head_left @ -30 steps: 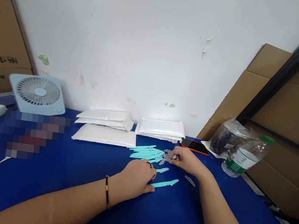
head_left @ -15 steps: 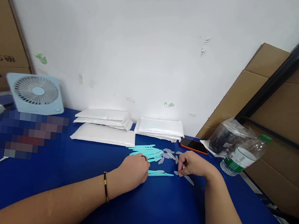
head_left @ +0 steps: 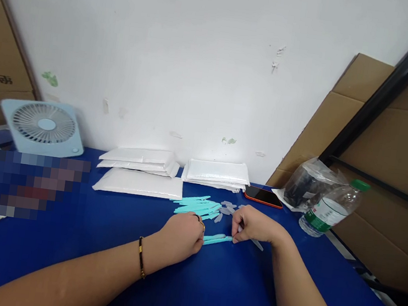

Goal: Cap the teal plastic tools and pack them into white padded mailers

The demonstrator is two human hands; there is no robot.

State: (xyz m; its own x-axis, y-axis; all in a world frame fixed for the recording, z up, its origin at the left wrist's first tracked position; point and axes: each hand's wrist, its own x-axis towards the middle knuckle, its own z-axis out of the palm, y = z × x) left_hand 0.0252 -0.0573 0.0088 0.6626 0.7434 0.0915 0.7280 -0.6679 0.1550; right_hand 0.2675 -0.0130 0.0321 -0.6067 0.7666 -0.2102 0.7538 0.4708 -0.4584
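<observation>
My left hand is closed round the ends of two slim turquoise sticks, which look like eyebrow razors; their other ends point right. One razor bears a translucent cap. With thumb and finger pinched, my right hand is at the tip of the lower razor; it holds a small translucent blade cap, mostly hidden by the fingers. Another translucent piece sticks out below that hand. Behind my hands lies a loose pile of turquoise razors, with several translucent caps to its right.
White padded mailers are stacked along the wall, with a second stack beside them. An orange-edged phone, a bagged dark object and a water bottle stand right. A blue fan is left on the blue table.
My right hand has moved left, bringing the cap from beside the razors to the tip of the lower one. My left hand keeps its grip; the view has shifted slightly.
</observation>
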